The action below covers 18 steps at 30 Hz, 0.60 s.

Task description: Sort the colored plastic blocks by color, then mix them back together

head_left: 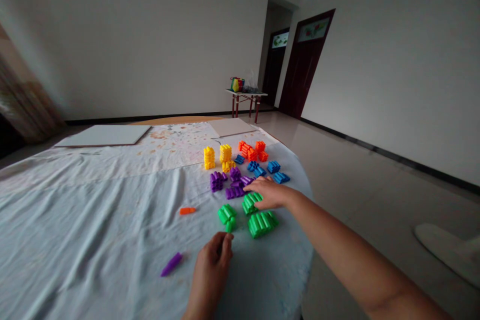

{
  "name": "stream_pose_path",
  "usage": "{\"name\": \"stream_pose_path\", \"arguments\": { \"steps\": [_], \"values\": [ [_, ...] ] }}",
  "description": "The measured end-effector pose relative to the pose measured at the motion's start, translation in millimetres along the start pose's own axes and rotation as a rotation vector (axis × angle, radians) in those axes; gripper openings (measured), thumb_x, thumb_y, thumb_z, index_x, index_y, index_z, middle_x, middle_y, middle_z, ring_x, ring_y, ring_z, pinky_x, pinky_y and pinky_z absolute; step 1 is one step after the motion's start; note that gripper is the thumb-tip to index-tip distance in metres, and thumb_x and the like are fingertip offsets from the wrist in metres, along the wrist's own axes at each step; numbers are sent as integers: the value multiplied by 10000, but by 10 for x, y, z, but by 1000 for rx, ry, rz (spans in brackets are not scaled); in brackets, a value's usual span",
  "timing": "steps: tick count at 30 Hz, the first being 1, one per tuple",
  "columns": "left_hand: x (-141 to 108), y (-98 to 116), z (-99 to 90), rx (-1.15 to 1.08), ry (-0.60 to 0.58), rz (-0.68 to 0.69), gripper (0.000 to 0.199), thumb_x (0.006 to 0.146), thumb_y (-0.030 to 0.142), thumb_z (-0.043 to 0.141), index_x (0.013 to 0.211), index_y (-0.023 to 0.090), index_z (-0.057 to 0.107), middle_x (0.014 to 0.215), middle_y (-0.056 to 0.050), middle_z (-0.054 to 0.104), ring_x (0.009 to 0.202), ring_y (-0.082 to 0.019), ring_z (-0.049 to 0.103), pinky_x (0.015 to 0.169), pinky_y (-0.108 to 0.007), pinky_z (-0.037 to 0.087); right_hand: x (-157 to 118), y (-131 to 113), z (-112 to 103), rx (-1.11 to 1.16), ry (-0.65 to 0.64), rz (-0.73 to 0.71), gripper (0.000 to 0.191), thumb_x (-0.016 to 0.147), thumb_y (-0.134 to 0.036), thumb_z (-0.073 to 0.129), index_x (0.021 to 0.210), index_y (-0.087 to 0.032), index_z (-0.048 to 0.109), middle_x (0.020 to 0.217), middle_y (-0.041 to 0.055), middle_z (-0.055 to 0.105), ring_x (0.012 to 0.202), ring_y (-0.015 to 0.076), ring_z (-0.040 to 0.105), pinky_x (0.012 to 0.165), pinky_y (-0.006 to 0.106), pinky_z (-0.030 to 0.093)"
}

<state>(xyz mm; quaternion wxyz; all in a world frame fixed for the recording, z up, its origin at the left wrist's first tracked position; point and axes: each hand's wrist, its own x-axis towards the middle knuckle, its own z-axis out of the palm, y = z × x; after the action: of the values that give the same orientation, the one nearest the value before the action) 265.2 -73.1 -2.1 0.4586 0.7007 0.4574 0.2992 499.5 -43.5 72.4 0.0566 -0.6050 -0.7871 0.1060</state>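
My left hand (215, 260) is closed in a pinch, its fingertips at the lower end of a green bullet-shaped plastic piece (230, 225). That piece stands against a small green cluster (226, 213). My right hand (269, 193) reaches across from the right, fingers drawn together at a purple bullet-shaped piece (246, 180); part of the grip is hidden. Under the right hand lie a green bundle (250, 204) and, nearer me, a larger green bundle (261, 225). Purple bundles (216, 182) are just left of the right fingertips.
Yellow stacks (209, 158), orange bundles (247, 150) and blue bundles (273, 166) stand farther back. A loose orange piece (187, 211) and a purple piece (171, 265) lie on the wrinkled tablecloth (112, 240). Two pale boards (107, 135) rest at the far edge.
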Motion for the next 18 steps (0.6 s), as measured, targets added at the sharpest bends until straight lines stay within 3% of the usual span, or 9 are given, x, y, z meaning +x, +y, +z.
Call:
{"name": "stream_pose_path", "arguments": {
  "steps": [6,11,14,18],
  "values": [
    [31,4,-92,29,89,5,416,777,543,429,825,174,614,583,9,563,558,-147,525,547,-251,388,-404,80,-16,177,274,-39,441,723,-173,592,1162,-191,566,1133,84,582,1103,228,480,967,383,359],
    [81,59,-129,246,198,29,395,773,506,439,948,193,605,669,3,596,555,-152,538,572,-281,397,-711,149,222,312,238,29,416,702,-140,595,1114,-189,571,1068,76,575,979,198,550,893,342,428],
    [104,111,-73,337,209,74,391,783,476,439,1022,201,580,795,-17,617,600,-152,563,615,-296,410,-791,189,336,351,210,58,430,690,-127,586,1116,-187,568,1059,74,570,945,193,563,874,338,441],
    [148,145,5,370,193,98,369,790,478,432,976,200,589,849,-40,617,695,-179,589,647,-307,414,-823,233,409,393,200,59,457,677,-102,572,1125,-197,566,1071,70,566,946,193,567,876,340,443]
  ]
}}
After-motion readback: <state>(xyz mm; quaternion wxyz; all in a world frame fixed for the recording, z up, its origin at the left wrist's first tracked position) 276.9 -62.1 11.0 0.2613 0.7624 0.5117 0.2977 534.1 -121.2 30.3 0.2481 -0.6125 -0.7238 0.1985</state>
